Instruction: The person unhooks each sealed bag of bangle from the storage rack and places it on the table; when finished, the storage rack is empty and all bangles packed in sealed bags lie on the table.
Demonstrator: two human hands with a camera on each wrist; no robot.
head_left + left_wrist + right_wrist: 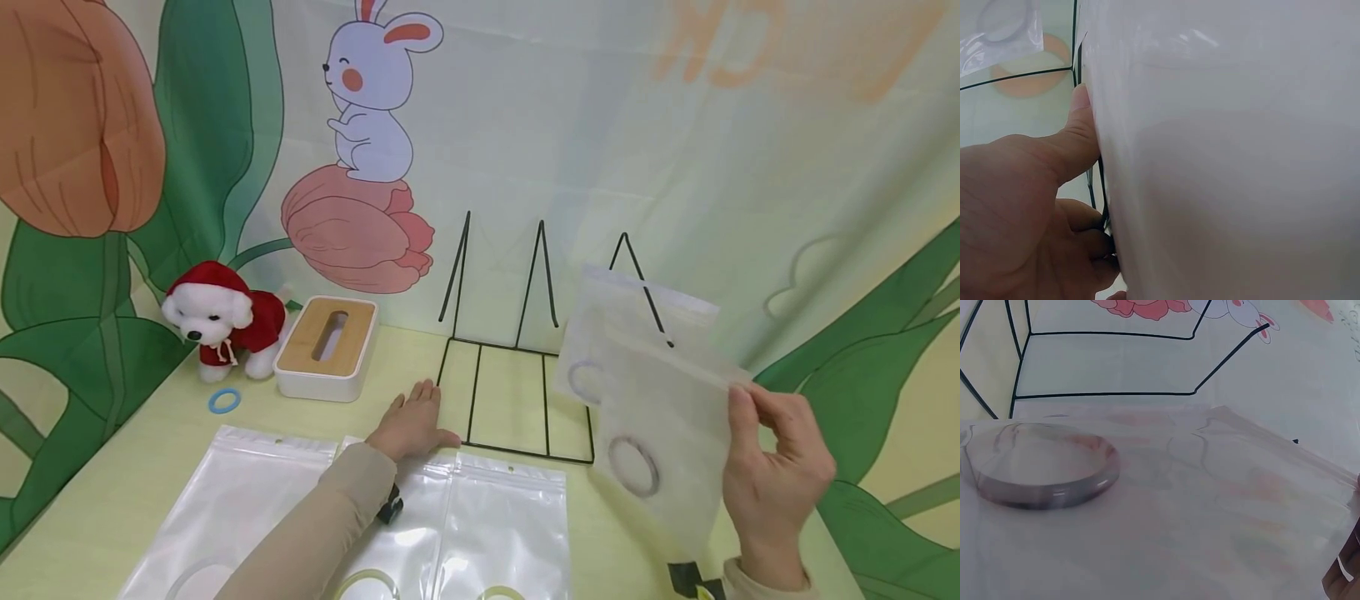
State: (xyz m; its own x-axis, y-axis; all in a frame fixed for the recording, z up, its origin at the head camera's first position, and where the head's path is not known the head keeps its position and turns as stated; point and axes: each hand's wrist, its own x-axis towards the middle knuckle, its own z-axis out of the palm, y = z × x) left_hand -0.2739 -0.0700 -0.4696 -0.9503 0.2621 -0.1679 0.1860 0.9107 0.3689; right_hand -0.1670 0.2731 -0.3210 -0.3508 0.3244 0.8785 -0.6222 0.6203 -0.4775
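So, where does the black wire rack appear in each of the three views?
Head: black wire rack stands at centre, between the two hands.
Left wrist: only thin wires at the upper left, above the thumb.
Right wrist: across the top, behind the bagged bangle.
Shared landmark: the rack itself.

Orange lettering on the backdrop point(750, 125) is too blurred to read.

Two hands, one low, one raised

Left hand point(414, 423) lies flat, fingers straight; right hand point(776, 471) is lifted, thumb and fingers pinched together.
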